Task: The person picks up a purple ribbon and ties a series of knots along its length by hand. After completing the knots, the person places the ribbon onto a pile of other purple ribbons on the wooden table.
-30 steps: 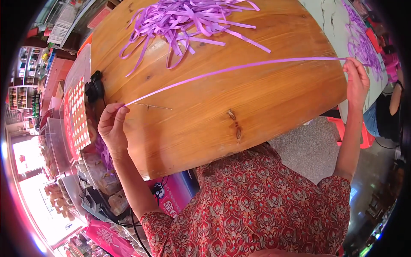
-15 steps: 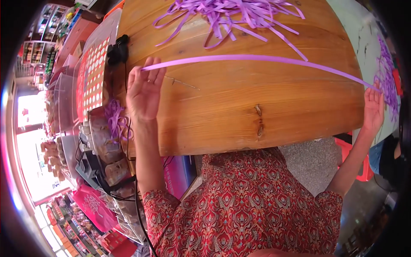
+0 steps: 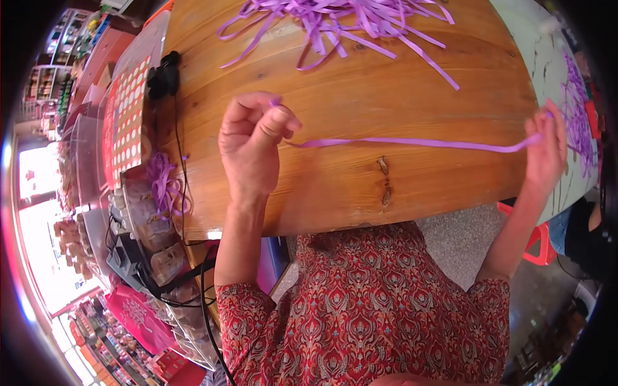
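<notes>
A flat purple ribbon (image 3: 418, 142) stretches above the wooden table (image 3: 309, 186) between my two hands. My left hand (image 3: 251, 145) is closed, thumb against fingers, with the ribbon's left part running out from below the fingertips and a bit of purple showing on top. At the table's right edge, my right hand (image 3: 546, 151) has the other end passing between its fingers, which point upward. The strip dips slightly and looks narrower near the left hand. Beyond it, a heap of loose purple ribbons (image 3: 335, 26) lies on the far part of the table.
On the left stand a polka-dotted box (image 3: 132, 119), a black object (image 3: 166, 72) with a cable, and clear bags (image 3: 154, 225) beside tangled purple ribbon (image 3: 166, 183). A pale table (image 3: 541, 64) with more ribbon adjoins on the right. A red stool (image 3: 544, 244) and a person's leg (image 3: 560, 231) are below.
My left hand has moved right and turned, its open fingers closing into a pinch. The right hand has moved slightly left. The ribbon went from arched to lower and nearly level.
</notes>
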### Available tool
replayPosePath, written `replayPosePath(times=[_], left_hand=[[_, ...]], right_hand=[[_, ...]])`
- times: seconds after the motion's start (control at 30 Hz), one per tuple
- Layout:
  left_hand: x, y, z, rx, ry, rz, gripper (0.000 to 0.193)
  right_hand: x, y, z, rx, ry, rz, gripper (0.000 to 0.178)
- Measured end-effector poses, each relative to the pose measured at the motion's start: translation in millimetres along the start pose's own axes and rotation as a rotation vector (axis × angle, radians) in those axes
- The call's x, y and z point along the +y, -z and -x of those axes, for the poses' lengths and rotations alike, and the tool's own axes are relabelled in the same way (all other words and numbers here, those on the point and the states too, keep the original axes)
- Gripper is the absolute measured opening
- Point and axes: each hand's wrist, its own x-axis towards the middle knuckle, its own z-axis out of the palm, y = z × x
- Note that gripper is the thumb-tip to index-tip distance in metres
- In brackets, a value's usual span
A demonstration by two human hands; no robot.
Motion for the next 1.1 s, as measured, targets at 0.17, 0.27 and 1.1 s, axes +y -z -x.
replayPosePath(times=[0.17,0.27,1.1], left_hand=[[-4.7,-24.9,9.2,-0.146,0.069,0.004,0.024],[-0.6,-35.1,16.1,-0.177,0.143,0.044,0.024],[-12.7,-39.4,25.0,-0.348,0.174,0.064,0.014]], right_hand=[[1.6,-99.7,44.0,-0.33,0.222,0.336,0.035],[-1.4,-130.9,61.2,-0.605,0.116,0.254,0.038],[30.7,-169.7,68.9,-0.91,0.472,0.288,0.032]])
